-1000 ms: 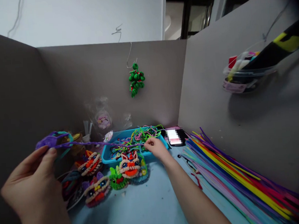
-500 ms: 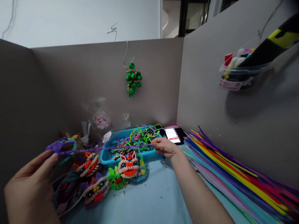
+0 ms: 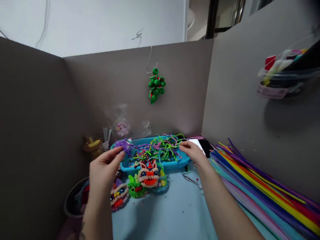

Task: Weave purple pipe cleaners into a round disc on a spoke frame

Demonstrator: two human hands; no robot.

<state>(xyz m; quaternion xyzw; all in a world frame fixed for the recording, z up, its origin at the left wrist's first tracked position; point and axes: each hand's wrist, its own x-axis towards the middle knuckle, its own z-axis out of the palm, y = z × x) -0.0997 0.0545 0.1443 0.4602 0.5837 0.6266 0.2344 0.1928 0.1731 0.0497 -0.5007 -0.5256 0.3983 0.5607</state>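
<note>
My left hand [image 3: 105,175] pinches a looped purple pipe cleaner piece [image 3: 126,146] between thumb and fingers, above the left end of the blue tray [image 3: 155,168]. A purple strand runs from it toward my right hand [image 3: 195,152], hard to follow against the tangle behind. The thumb and fingers of my right hand are pinched together over the tray's right end, at the strand's far side. Loose cut pipe cleaners [image 3: 164,147] fill the tray. In front sit a cream and orange lion-head figure [image 3: 149,175], a green figure [image 3: 136,187] and another lion head [image 3: 119,196].
Long colourful pipe cleaners [image 3: 263,186] lie along the right wall. Scissors [image 3: 191,180] rest beside my right forearm. A phone [image 3: 197,145] lies behind my right hand. A green ornament [image 3: 157,85] hangs on the back panel, and a clear tub [image 3: 280,86] hangs at right. A dark bowl [image 3: 72,199] stands left.
Both hands have moved forward over the tray, and my left hand has come closer to my right. The purple strand stretched between them was plainer before. The view has turned left.
</note>
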